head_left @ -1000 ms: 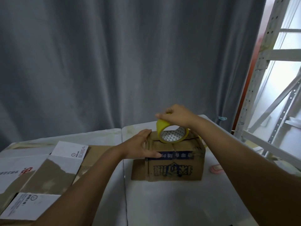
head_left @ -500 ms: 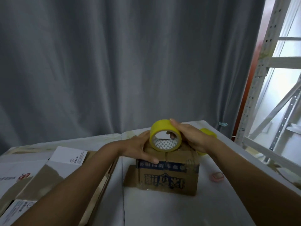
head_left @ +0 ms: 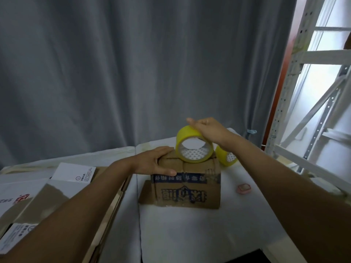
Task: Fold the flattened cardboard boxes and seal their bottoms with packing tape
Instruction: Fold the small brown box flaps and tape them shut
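A small brown cardboard box [head_left: 187, 188] with blue printed lettering stands upside down on the white-covered table [head_left: 190, 234], its closed bottom flaps facing up. My left hand [head_left: 154, 160] grips the box's top left edge, thumb on the front face. A yellow roll of packing tape [head_left: 192, 147] stands on edge on the box top. My right hand [head_left: 207, 130] holds the roll from above and behind, fingers over its rim.
A second yellow tape roll [head_left: 227, 156] lies behind the box to the right. A small pink object [head_left: 243, 188] sits on the table right of the box. Flattened cardboard boxes [head_left: 47, 190] cover the table's left side. A metal rack [head_left: 311, 111] stands at right.
My right hand has shifted from the roll's side to its top, and the roll has moved slightly right on the box. The left hand keeps its hold.
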